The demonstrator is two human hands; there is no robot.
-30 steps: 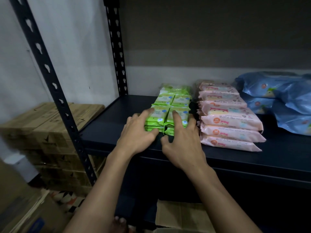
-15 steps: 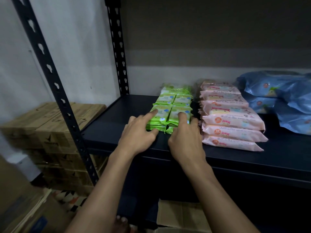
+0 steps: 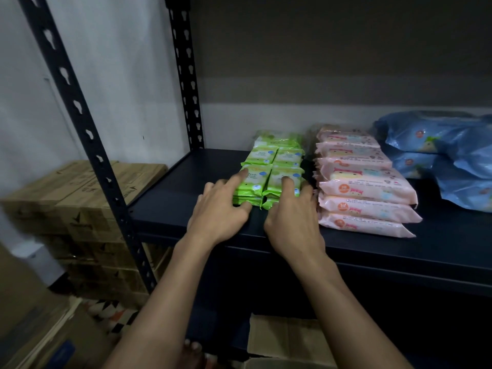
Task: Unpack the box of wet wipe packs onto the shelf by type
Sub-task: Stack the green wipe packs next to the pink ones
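Small green wet wipe packs [image 3: 274, 166] lie in two rows on the dark shelf [image 3: 181, 198]. My left hand [image 3: 221, 209] rests against the front left green stack, index finger on top, thumb at its front edge. My right hand [image 3: 291, 219] presses the front right green stack, fingers spread on its top and side. Neither hand lifts a pack. Pink packs [image 3: 364, 187] are stacked to the right of the green ones, and blue packs [image 3: 447, 155] lie further right.
Black shelf uprights [image 3: 87, 145] stand at the left. Stacked brown cartons [image 3: 72, 209] sit left of the shelf. An open cardboard box flap [image 3: 282, 339] shows below the shelf, and another carton [image 3: 32, 331] at the lower left.
Both hands have slid slightly forward against the front green stacks, pushing them closer to the rows behind. The packs stay on the shelf.
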